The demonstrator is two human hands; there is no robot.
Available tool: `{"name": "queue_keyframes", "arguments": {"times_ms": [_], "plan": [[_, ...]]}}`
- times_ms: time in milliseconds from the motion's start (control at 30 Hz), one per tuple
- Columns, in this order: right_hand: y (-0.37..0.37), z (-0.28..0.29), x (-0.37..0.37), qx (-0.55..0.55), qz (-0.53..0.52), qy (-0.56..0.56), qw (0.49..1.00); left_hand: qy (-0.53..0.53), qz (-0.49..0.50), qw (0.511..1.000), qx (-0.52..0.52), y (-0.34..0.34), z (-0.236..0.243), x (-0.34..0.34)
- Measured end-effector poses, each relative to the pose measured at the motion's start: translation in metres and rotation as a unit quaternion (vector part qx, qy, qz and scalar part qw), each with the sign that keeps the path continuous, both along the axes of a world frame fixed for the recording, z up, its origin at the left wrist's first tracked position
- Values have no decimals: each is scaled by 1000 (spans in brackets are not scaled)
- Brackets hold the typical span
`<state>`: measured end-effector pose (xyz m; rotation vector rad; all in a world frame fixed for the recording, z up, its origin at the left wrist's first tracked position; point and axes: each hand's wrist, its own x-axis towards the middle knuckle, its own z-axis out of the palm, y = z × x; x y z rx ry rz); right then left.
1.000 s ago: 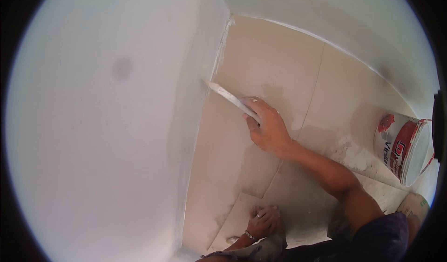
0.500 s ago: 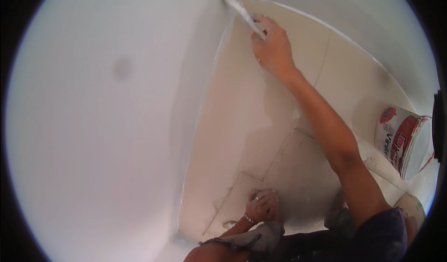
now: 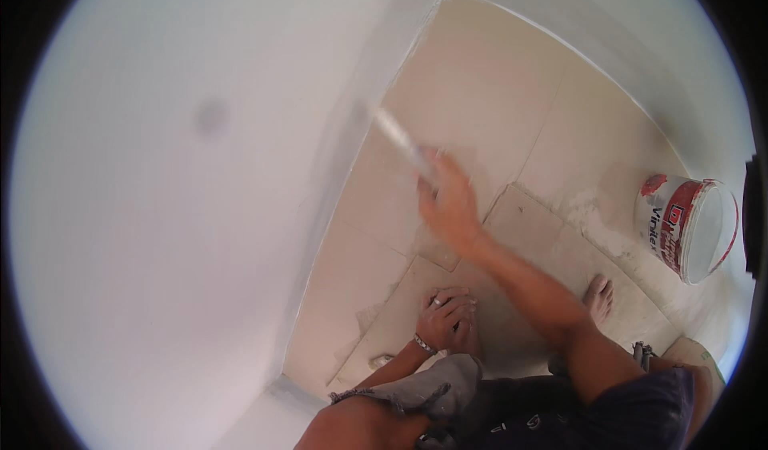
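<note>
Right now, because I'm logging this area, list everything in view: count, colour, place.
Walls: at least two, whitish, left and upper right
Floor tiles: several, beige, centre
Bucket: one, white and red, right
Rounded object: one, beige, lower right
Small item: one, pale, bottom centre
Brush-like tool: one, whitish, upper centre
Bracelet, ring: one each, silvery, lower centre
Legwear: one, grey, bottom
Shirt: one, dark, bottom
Foot: one, bare, lower right
Right hand: one, holding tool, centre
Left hand: one, lower centre

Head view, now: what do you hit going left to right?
Pale left wall → whitish tool → right hand gripping it → bare foot → white-and-red bucket
</note>
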<state>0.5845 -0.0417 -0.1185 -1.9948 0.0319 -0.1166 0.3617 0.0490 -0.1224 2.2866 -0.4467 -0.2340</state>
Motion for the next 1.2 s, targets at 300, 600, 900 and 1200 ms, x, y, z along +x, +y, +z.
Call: {"name": "queue_keyframes", "arguments": {"times_ms": [300,600,900,1200], "plan": [[29,3,9,-57,21,19,998,-20,7,1000,-19,2,-2,-2],[2,-5,-29,-10,52,30,998,-23,3,999,-23,-3,-6,1],[-93,-2,197,-74,-119,-64,988,-29,6,1000,9,-2,-2,-5],[-93,-12,245,-97,-116,-42,988,-1,17,1000,26,3,4,-8]]}}
